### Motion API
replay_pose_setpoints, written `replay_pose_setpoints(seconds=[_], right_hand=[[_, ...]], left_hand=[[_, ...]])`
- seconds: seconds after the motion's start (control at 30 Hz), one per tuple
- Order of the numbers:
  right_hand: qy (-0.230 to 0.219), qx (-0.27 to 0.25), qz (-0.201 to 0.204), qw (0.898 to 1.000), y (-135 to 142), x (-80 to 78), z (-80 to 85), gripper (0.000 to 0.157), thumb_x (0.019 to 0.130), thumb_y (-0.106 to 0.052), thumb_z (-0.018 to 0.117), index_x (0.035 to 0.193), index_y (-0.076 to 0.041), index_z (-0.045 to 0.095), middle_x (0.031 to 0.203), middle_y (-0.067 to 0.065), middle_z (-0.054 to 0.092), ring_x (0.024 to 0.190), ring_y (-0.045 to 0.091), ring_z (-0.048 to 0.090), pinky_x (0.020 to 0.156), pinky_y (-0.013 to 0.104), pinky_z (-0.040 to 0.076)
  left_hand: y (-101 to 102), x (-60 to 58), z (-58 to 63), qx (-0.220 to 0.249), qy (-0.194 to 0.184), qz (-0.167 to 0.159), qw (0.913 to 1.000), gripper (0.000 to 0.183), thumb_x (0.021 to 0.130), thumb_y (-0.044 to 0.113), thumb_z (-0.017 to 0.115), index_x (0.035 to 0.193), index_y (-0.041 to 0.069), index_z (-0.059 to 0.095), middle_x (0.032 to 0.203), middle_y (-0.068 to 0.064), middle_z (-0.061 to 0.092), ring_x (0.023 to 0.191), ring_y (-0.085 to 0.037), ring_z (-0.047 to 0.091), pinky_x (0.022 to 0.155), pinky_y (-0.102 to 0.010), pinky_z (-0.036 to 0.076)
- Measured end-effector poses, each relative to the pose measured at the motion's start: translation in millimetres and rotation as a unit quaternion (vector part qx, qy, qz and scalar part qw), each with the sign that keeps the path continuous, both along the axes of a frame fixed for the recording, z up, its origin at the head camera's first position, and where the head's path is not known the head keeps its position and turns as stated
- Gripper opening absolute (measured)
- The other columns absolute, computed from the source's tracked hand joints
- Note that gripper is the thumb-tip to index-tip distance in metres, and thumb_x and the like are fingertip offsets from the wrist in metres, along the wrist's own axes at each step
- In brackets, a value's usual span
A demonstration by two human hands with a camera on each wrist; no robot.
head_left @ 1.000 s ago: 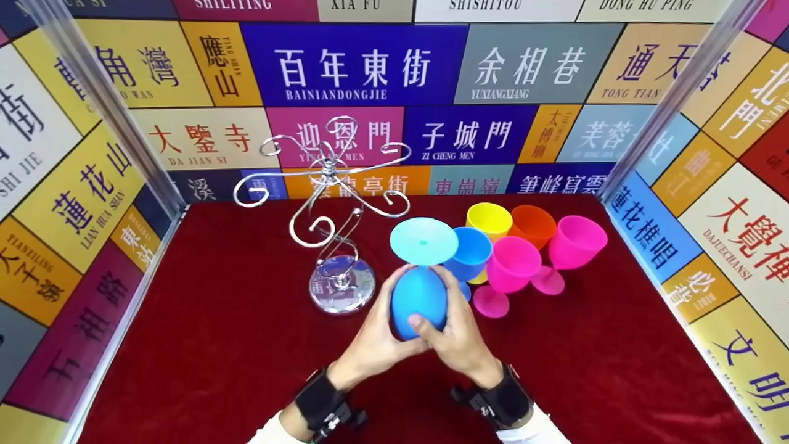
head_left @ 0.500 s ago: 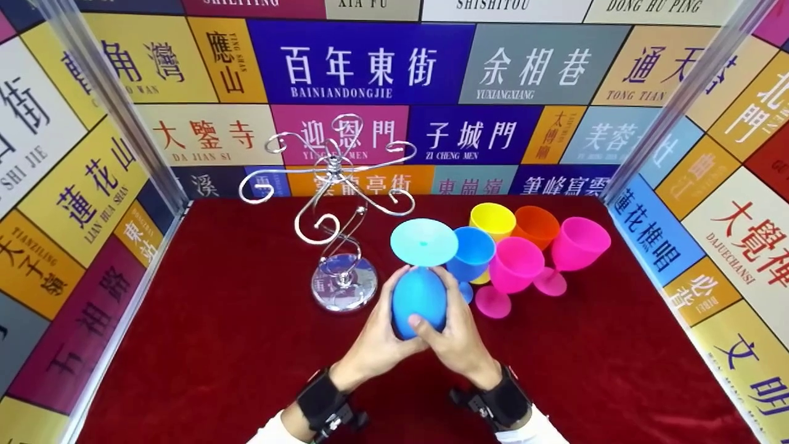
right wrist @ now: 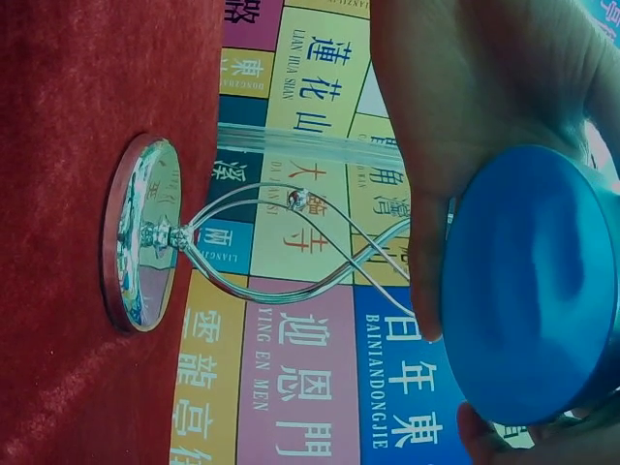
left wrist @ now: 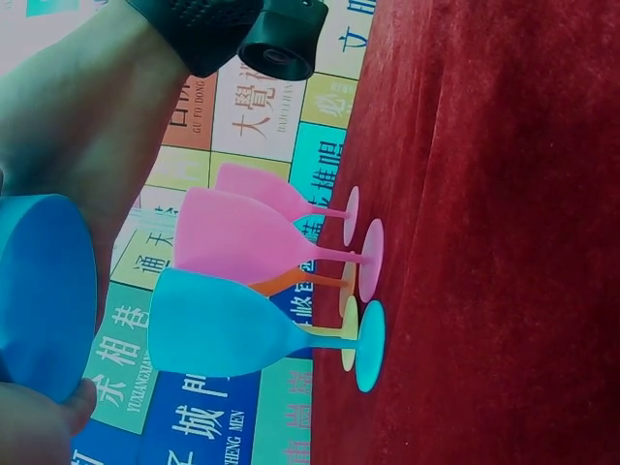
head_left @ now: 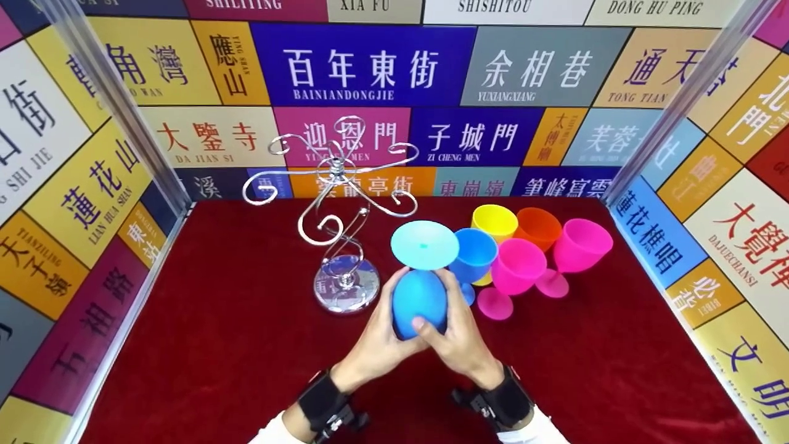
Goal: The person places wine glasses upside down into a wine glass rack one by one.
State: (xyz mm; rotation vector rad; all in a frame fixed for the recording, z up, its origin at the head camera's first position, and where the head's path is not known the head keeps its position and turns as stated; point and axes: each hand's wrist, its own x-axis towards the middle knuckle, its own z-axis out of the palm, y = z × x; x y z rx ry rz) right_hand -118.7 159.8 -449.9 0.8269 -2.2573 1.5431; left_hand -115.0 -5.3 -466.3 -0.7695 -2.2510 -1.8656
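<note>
Both hands hold a blue plastic goblet [head_left: 420, 303] in front of the body, turned bottom up, its round light-blue foot [head_left: 425, 245] uppermost. The left hand [head_left: 377, 336] grips the left side of its bowl. On the right side, the right hand [head_left: 463, 336] wraps the bowl, a thumb lying across its front. Both wrist views look at the open mouth of the held goblet [left wrist: 48, 295]. A second blue goblet [head_left: 474, 256] stands upright just beyond the right hand. Beside it are a pink goblet [head_left: 519, 265] and another pink goblet [head_left: 582, 243].
A silver wire stand with curled arms [head_left: 336, 168] rises from a round mirrored base [head_left: 346, 287] at left of the hands. A yellow goblet [head_left: 495, 221] and an orange goblet [head_left: 540, 227] stand behind. Dark red cloth [head_left: 246, 357] covers the table, with sign-printed walls around.
The head view has shifted slightly, so the stand and standing goblets appear a little further right. Both hands keep the same hold on the blue goblet.
</note>
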Motion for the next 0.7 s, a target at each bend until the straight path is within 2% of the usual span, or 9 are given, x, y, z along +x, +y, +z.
replay_pose_setpoints(seconds=[0.17,0.23,0.33,0.4,0.5,0.7], right_hand=[[0.014,-0.002,-0.006,1.0,2,-0.3,-0.8,0.08,0.087,-0.021,0.067,0.154,-0.012,0.023,0.152,0.009,0.039,0.137,0.027,0.042,0.109,0.054,0.042],[0.018,-0.012,-0.006,1.0,2,-0.4,-1.6,0.082,0.085,-0.015,0.067,0.154,-0.012,0.023,0.153,0.008,0.039,0.14,0.025,0.04,0.114,0.046,0.039],[0.028,-0.026,0.0,0.999,4,-1.0,-3.2,0.082,0.084,-0.009,0.066,0.154,-0.01,0.024,0.153,0.008,0.04,0.141,0.028,0.04,0.117,0.034,0.035],[0.036,-0.027,0.0,0.999,5,-1.1,-4.5,0.081,0.083,-0.009,0.066,0.153,-0.008,0.026,0.152,0.007,0.041,0.14,0.028,0.042,0.117,0.029,0.035],[0.053,-0.019,-0.003,0.998,8,-1.5,-6.3,0.08,0.082,-0.009,0.067,0.152,-0.006,0.029,0.151,0.008,0.042,0.138,0.029,0.043,0.116,0.028,0.036],[0.093,0.008,-0.007,0.996,12,-3.4,-11.2,0.077,0.084,-0.017,0.068,0.151,-0.004,0.032,0.152,0.013,0.04,0.139,0.027,0.04,0.118,0.024,0.032]], left_hand=[[-5,-2.1,4.7,-0.002,-0.003,0.018,0.9998,0.098,0.08,0.028,0.08,0.155,0.023,0.017,0.153,-0.011,0.034,0.132,-0.028,0.048,0.105,-0.05,0.046],[-8,-4.0,7.1,-0.007,-0.009,0.028,0.9995,0.098,0.08,0.03,0.08,0.155,0.022,0.018,0.153,-0.011,0.034,0.131,-0.03,0.048,0.103,-0.051,0.046],[-14,-7.6,9.4,-0.013,-0.025,0.042,0.9987,0.099,0.079,0.033,0.081,0.155,0.028,0.018,0.153,-0.009,0.034,0.131,-0.032,0.048,0.102,-0.053,0.047],[-19,-10.2,10.5,-0.01,-0.036,0.049,0.9981,0.099,0.078,0.033,0.082,0.154,0.032,0.018,0.153,-0.008,0.034,0.13,-0.032,0.048,0.102,-0.054,0.047],[-26,-14.7,12.5,-0.004,-0.043,0.067,0.9968,0.1,0.077,0.034,0.083,0.153,0.038,0.018,0.153,-0.006,0.033,0.13,-0.032,0.048,0.101,-0.055,0.048],[-40,-25.0,18.9,0.005,-0.042,0.096,0.9945,0.102,0.076,0.033,0.084,0.154,0.038,0.017,0.154,-0.005,0.031,0.132,-0.033,0.046,0.1,-0.056,0.047]])
